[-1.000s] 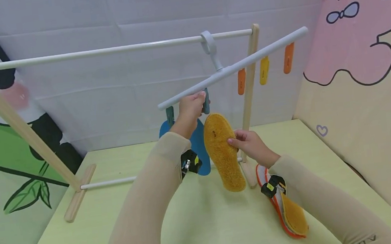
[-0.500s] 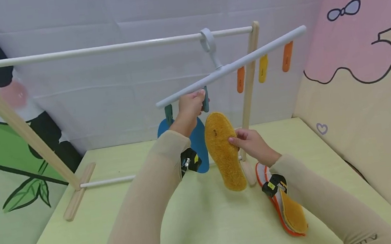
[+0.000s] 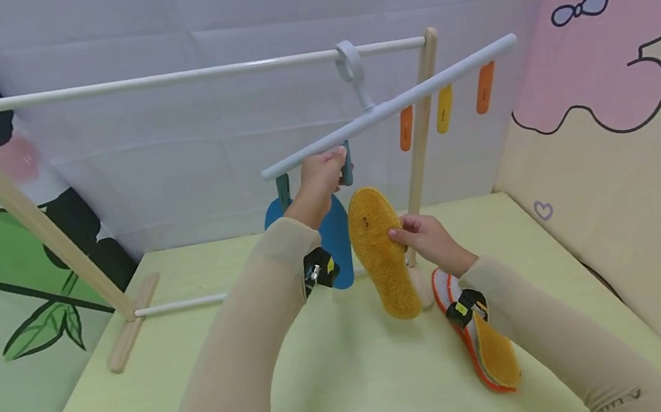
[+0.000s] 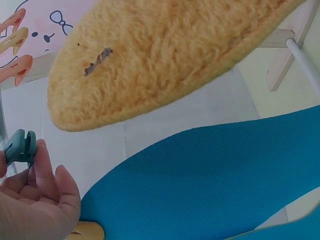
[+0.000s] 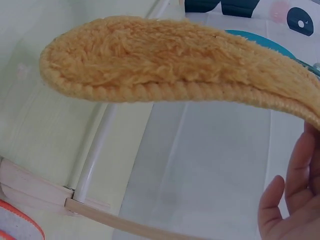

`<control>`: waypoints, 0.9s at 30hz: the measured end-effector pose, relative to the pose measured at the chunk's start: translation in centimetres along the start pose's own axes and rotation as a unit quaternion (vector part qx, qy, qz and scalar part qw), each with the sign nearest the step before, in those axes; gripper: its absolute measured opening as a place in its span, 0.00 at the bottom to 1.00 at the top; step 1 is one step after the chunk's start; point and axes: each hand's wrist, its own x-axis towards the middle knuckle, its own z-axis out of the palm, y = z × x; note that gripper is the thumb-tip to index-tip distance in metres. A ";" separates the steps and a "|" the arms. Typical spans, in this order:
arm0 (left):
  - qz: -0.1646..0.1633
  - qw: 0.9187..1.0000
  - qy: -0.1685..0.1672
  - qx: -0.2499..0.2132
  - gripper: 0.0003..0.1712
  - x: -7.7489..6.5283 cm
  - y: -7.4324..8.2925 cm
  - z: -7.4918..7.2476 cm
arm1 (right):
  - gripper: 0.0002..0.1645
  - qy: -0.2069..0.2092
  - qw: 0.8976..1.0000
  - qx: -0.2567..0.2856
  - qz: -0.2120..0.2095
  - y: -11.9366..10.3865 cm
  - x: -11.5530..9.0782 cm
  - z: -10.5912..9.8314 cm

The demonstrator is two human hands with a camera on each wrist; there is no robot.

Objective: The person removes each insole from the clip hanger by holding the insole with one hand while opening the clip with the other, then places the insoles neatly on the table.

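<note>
Insole (image 3: 380, 255), its dark mark (image 4: 98, 61) illegible, is pinched by the right grip (image 3: 432, 240); the left grip (image 3: 322, 178) pinches a teal clip (image 4: 20, 146).

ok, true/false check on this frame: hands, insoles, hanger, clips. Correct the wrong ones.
1. The left hand pinches a green clip. True.
2. The yellow insole in the right hand is apart from that clip. True.
3. Nothing blue is hung up. False: a blue insole hangs below the hanger.
4. The hook is off the rail. False: the hanger's hook is over the white top rail.
5. The yellow clip between the orange clips holds nothing. True.
6. Every insole hangs or is held. False: an orange-edged insole lies on the table.
</note>
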 end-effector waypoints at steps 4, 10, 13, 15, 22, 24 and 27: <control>-0.002 1.000 0.000 0.005 0.20 -0.1 -0.2 -0.1 | 0.13 -0.007 1.000 0.004 0.003 -0.3 0.2 0.1; 0.022 1.000 -0.010 -0.012 0.21 -0.3 -0.4 0.3 | 0.14 -0.006 1.000 0.009 -0.008 -0.7 0.6 0.4; 0.036 0.999 -0.010 -0.030 0.23 -0.3 -0.4 0.6 | 0.14 -0.005 1.000 0.016 -0.013 -0.8 0.8 0.5; 0.039 0.999 -0.009 -0.032 0.23 -0.3 -0.4 0.7 | 0.15 -0.005 1.000 0.019 -0.016 -0.7 0.8 0.5; 0.038 0.999 -0.002 0.000 0.23 -0.3 -0.4 0.7 | 0.13 -0.002 1.000 0.011 -0.019 -0.2 0.5 0.3; 0.039 0.999 -0.002 0.010 0.22 -0.4 -0.3 0.8 | 0.13 -0.002 1.000 0.009 -0.019 0.0 0.4 0.2; 0.036 0.999 -0.004 0.014 0.22 -0.4 -0.1 0.9 | 0.13 -0.002 1.000 0.009 -0.015 0.2 0.3 0.2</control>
